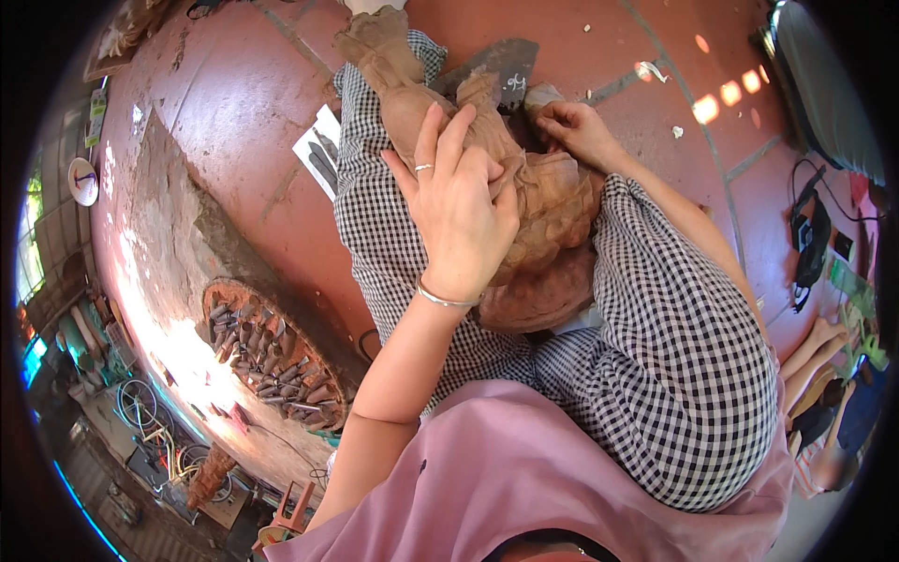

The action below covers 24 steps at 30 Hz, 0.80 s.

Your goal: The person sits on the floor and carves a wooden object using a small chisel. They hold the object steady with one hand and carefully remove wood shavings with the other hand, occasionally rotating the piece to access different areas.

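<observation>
A brown carved wooden figure (pixel 538 220) lies between my legs, its narrow end pointing away from me and its broad rounded end near my lap. My left hand (pixel 459 201) rests on top of it, fingers stretched and spread over the wood, the index finger bent. At the carving's far right side, my right hand (pixel 576 131) has its fingers closed in a pinch. Whatever they hold is hidden in the shadow beside the wood. Behind the carving lies a dark grey flat sheet (pixel 496 70) with a white mark.
Left of me, a tray (pixel 217 292) of several carving tools sits in a large wood slab (pixel 173 206). A printed paper (pixel 320 150) lies by my left leg. Red floor tiles (pixel 253 112) carry small scraps. Other people (pixel 824 421) sit at right; bicycles (pixel 169 440) stand lower left.
</observation>
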Available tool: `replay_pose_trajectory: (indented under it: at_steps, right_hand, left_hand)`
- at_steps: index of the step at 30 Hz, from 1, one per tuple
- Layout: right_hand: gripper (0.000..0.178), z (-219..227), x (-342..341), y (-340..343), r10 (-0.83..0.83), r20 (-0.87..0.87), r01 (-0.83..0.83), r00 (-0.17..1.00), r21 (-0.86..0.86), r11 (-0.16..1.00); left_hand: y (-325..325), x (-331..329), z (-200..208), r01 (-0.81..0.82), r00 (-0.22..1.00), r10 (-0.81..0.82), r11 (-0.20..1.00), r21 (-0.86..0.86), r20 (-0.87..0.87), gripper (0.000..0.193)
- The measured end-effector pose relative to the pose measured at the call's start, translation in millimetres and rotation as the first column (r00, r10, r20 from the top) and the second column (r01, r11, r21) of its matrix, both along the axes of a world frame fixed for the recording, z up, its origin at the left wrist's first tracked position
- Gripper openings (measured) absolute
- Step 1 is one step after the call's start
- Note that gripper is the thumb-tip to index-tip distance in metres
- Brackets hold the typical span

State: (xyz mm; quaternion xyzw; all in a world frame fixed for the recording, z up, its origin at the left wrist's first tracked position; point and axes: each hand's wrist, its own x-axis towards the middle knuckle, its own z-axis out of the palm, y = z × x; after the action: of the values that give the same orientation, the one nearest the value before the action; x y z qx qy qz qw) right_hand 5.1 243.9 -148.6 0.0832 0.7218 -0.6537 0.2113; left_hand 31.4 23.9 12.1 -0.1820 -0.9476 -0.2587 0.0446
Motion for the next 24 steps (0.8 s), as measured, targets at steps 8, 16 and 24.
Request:
replay_pose_trajectory:
  at_steps: [8,16,24]
  right_hand:
    - [0.018,7.4,-1.1,-1.7,0.024,0.033,-0.025,0.999,0.034,0.999]
    - [0.017,14.6,0.6,-3.2,0.026,0.009,-0.026,1.000,0.016,1.000]
    - [0.017,8.4,2.0,-1.4,-0.008,0.055,0.009,0.998,-0.018,1.000]
  left_hand:
    - [15.2,-33.2,-14.5,-0.022,0.993,0.016,0.999,-0.049,-0.116,0.019]
    - [12.4,-47.4,-17.5,-0.025,0.992,0.019,0.999,-0.048,-0.127,0.018]
    - [-15.2,2.1,-9.6,-0.001,0.998,0.010,0.990,0.139,-0.061,0.023]
